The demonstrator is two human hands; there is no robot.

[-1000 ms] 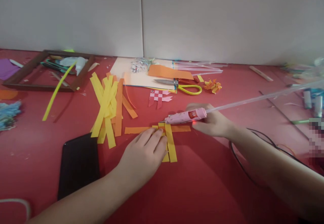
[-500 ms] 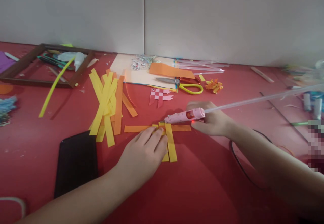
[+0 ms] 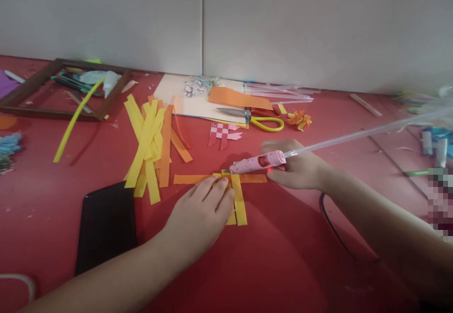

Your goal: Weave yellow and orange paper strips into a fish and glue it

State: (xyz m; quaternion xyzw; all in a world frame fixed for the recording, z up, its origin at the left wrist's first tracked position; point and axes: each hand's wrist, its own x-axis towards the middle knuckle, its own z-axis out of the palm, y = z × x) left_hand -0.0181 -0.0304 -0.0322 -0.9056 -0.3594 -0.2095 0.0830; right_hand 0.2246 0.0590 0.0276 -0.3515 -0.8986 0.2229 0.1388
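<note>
My right hand (image 3: 292, 164) is wrapped round a pink hot glue gun (image 3: 256, 162), with a long clear glue stick (image 3: 336, 139) poking out of its back end. The gun's nozzle rests at the upper ends of the yellow paper strips (image 3: 239, 204), touching or just above them. These strips lie across a horizontal orange paper strip (image 3: 187, 179). Over their left part my left hand (image 3: 203, 209) lies palm down, fingers stretched out and pressing on them. Its palm hides some of the paper, and my right fingers are mostly out of sight behind the gun.
Loose yellow strips (image 3: 145, 143) are heaped beyond my left hand, near a black phone (image 3: 106, 228). Behind the work lie a woven pink paper fish (image 3: 222, 133) and yellow-handled scissors (image 3: 267, 124). A dark cable (image 3: 331, 221) runs under my right forearm. A wooden frame (image 3: 38, 84) sits far left.
The nozzle has shifted very slightly left and down along the strips' upper ends, and the back of the glue stick sits a little lower. My left hand stays in place.
</note>
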